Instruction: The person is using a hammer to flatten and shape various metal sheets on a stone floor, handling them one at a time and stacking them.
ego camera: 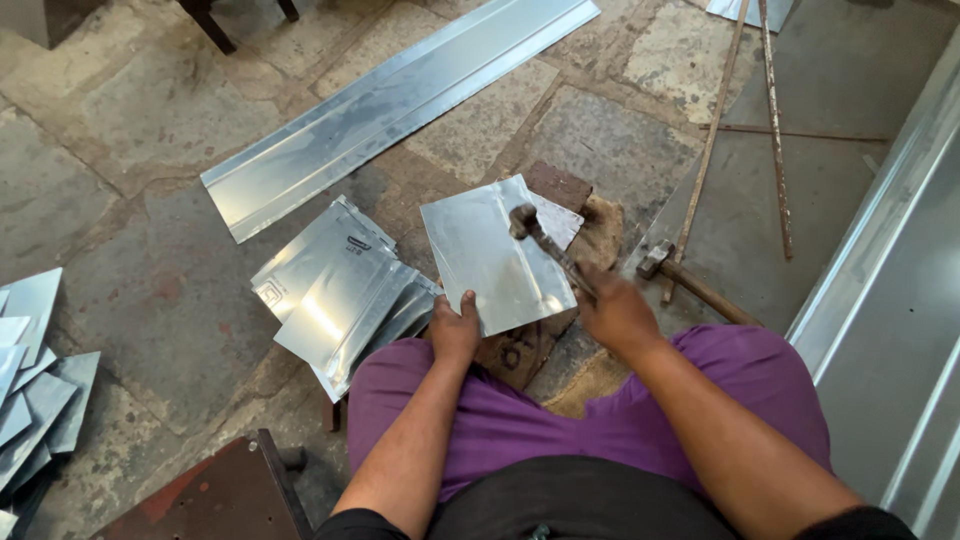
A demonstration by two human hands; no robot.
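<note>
A shiny rectangular metal sheet (pixel 492 252) lies on a block covered with brown sackcloth (pixel 603 235) in front of my knees. My left hand (pixel 455 329) grips the sheet's near edge, thumb on top. My right hand (pixel 617 315) is closed on the handle of a rusty hammer (pixel 545 245). The hammer's head rests on or just above the sheet's far right part, near a bent fold line.
A stack of similar cut sheets (pixel 340 290) lies left of the block. A long folded metal strip (pixel 390 110) stretches across the stone floor behind. A second hammer (pixel 690 280) lies at right, beside thin rusty rods (pixel 772 130). More sheets (pixel 35 390) are piled far left; a large metal panel (pixel 900 300) runs along the right.
</note>
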